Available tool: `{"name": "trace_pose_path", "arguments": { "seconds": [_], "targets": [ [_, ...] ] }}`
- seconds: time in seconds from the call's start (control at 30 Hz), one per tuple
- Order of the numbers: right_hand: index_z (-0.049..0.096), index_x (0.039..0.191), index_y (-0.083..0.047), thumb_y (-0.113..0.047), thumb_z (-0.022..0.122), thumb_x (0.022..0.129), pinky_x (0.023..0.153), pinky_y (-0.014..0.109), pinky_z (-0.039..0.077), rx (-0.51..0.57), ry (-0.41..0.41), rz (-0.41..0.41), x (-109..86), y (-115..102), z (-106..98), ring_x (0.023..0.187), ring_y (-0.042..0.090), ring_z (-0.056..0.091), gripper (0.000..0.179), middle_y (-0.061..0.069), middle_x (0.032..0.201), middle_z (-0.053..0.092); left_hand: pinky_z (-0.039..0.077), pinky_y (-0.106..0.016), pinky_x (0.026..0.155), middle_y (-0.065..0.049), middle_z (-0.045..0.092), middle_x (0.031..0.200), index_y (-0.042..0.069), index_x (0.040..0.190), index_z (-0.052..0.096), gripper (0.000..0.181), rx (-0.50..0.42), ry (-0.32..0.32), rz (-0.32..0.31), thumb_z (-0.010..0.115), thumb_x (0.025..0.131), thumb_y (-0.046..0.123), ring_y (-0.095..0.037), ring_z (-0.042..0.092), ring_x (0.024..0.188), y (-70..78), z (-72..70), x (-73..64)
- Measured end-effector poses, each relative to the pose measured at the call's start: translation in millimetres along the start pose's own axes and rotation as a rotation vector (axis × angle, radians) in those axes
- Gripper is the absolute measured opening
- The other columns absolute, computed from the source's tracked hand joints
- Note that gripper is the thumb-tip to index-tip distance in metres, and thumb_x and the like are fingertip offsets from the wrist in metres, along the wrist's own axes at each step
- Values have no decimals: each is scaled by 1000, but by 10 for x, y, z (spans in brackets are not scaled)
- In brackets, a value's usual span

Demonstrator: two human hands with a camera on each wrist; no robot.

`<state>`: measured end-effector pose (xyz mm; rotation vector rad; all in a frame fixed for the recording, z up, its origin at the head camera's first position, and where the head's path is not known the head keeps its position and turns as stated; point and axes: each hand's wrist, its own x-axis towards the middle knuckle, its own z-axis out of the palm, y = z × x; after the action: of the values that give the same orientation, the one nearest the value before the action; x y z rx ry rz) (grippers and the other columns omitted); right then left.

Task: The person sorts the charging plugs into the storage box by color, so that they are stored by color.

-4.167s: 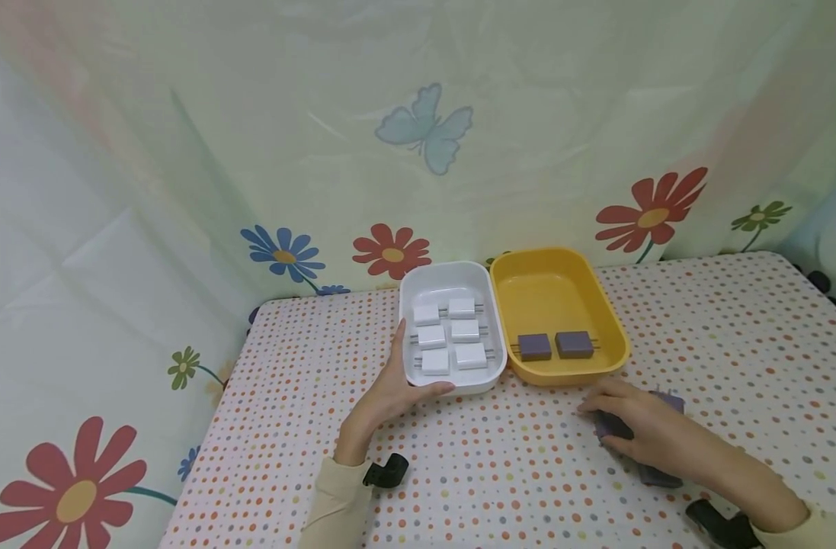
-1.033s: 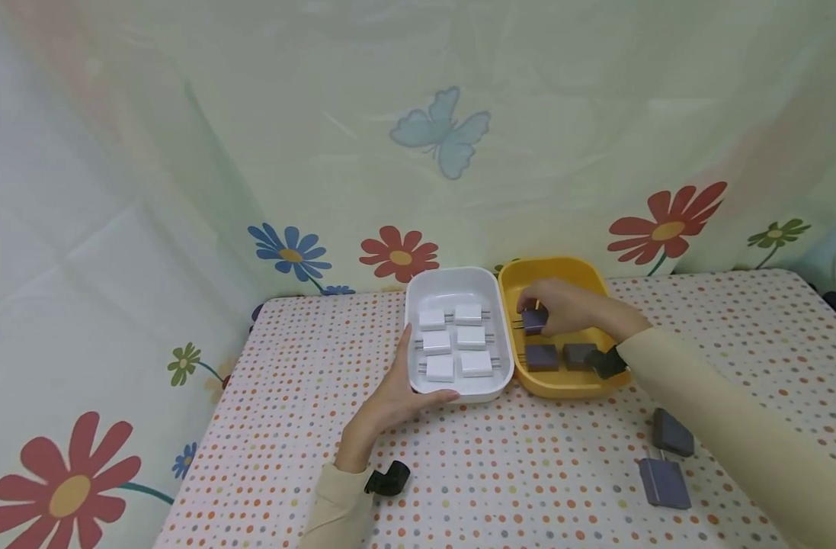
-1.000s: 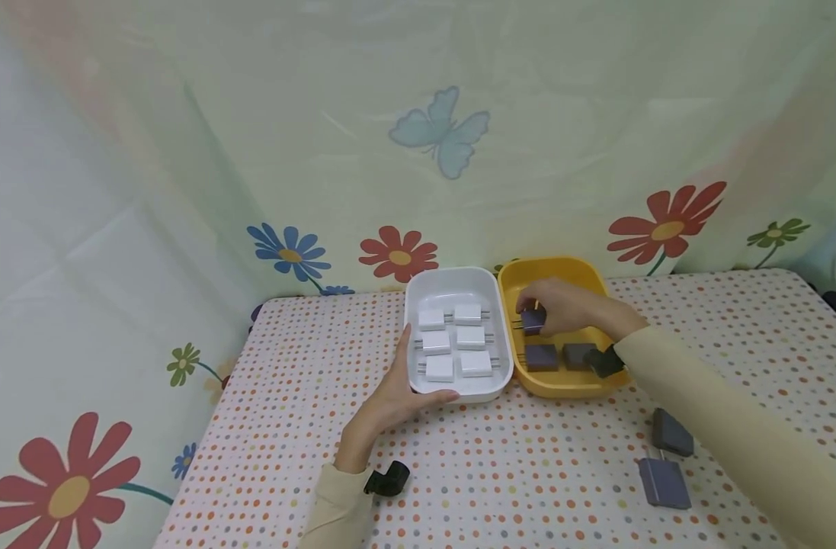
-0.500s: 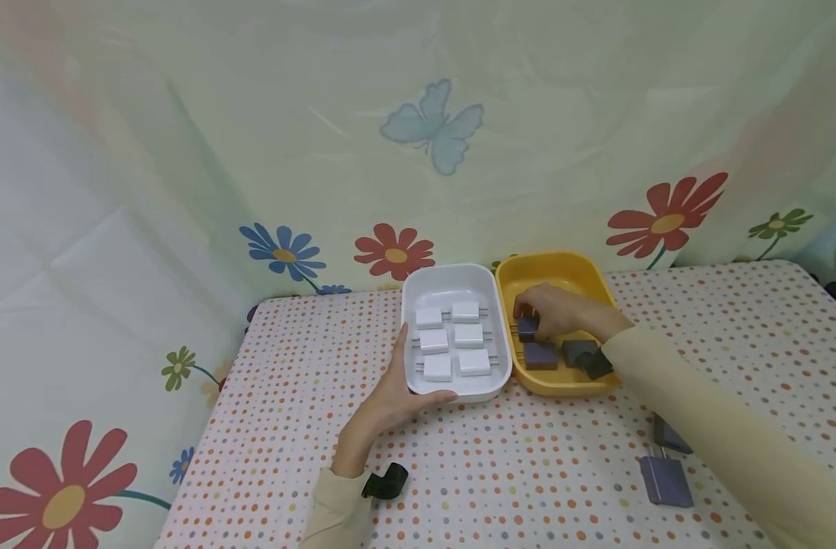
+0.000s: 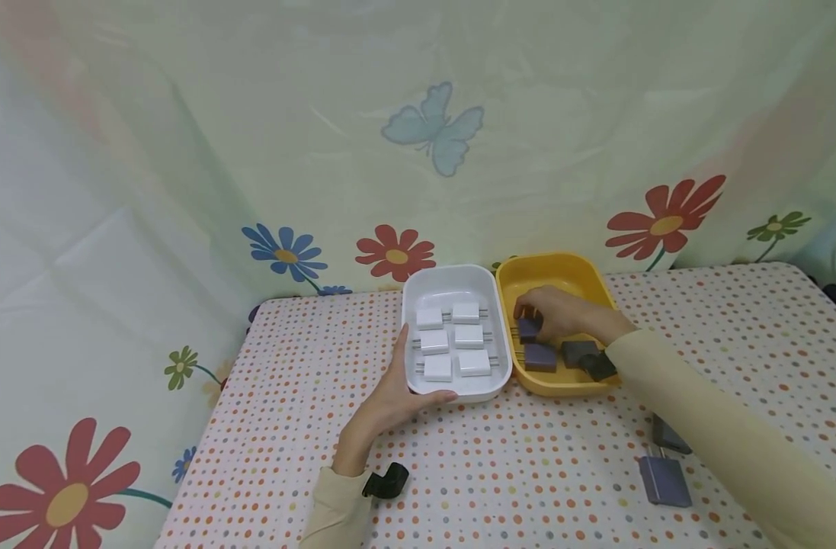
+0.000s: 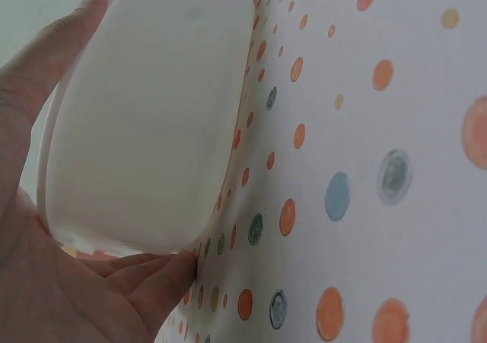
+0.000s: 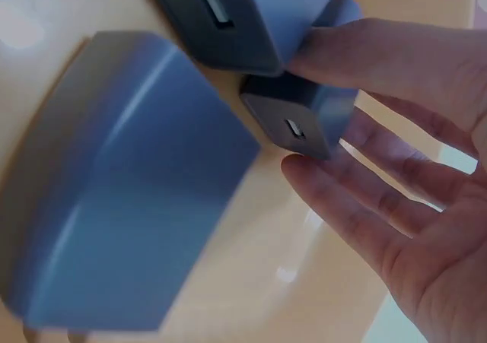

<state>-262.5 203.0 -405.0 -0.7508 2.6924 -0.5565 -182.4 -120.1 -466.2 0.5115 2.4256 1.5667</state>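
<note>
My left hand (image 5: 393, 393) holds the near left corner of a white tray (image 5: 448, 279), thumb along the front, fingers along the left side. Inside that tray lie several white plug chargers (image 5: 469, 335) in two columns, prongs outward. My right hand (image 5: 563, 314) reaches into the yellow tray (image 5: 555, 267) and pinches a purple plug charger (image 5: 528, 329) between thumb and fingers at the tray's left side. In the right wrist view the held charger (image 7: 300, 122) shows its port end. Two more purple chargers (image 5: 541, 357) lie nearer the tray's front.
Side by side, the trays stand at the back of a table with a dotted cloth (image 5: 514, 473). Two purple chargers (image 5: 666, 482) lie on the cloth at right, one partly covered by the right sleeve (image 5: 706, 419). A flowered curtain (image 5: 287, 152) hangs behind.
My right hand has gone from the purple chargers on the cloth into the yellow tray, carrying one. Lately it has shifted slightly toward the front charger. The left hand stays on the white tray.
</note>
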Motion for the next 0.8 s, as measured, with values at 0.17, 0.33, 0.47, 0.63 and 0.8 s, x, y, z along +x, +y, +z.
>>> {"name": "trace_pose_path", "arguments": {
  "seconds": [0.17, 0.33, 0.47, 0.63, 0.8],
  "targets": [
    [70, 114, 2, 3, 85, 80, 91, 52, 55, -26, 65, 0, -178, -13, -73, 102, 35, 64, 37, 17, 110, 67, 25, -59, 121, -8, 18, 173, 19, 168, -9, 135, -3, -5, -8, 93, 81, 36, -31, 24, 156, 8, 27, 0],
    [71, 117, 2, 2, 84, 84, 92, 53, 55, -2, 103, 23, -463, -91, -169, 104, 36, 63, 36, 16, 114, 65, 25, -60, 122, -8, 17, 173, 19, 168, -8, 134, 1, -1, -21, 93, 81, 35, -31, 23, 156, 25, 34, -6],
    [71, 118, 1, 1, 84, 84, 89, 53, 56, 5, 150, 37, -787, -130, -169, 104, 34, 64, 36, 14, 116, 65, 24, -60, 122, -9, 16, 173, 19, 168, -9, 134, 4, -10, -19, 92, 82, 37, -32, 23, 157, 25, 37, -8],
    [72, 118, -1, -2, 87, 82, 85, 51, 57, -40, 206, 18, -1210, -152, -102, 103, 34, 64, 38, 12, 115, 65, 25, -61, 121, -9, 17, 173, 19, 168, -9, 135, -6, -6, -24, 92, 81, 39, -32, 24, 156, 15, 27, -26],
    [73, 118, -7, -6, 91, 79, 82, 45, 59, -94, 241, 2, -1611, -104, -49, 101, 28, 65, 43, 9, 117, 66, 26, -62, 120, -10, 17, 173, 19, 168, -9, 135, -9, 1, -31, 92, 81, 40, -33, 25, 155, 25, 18, -34]
  ]
}}
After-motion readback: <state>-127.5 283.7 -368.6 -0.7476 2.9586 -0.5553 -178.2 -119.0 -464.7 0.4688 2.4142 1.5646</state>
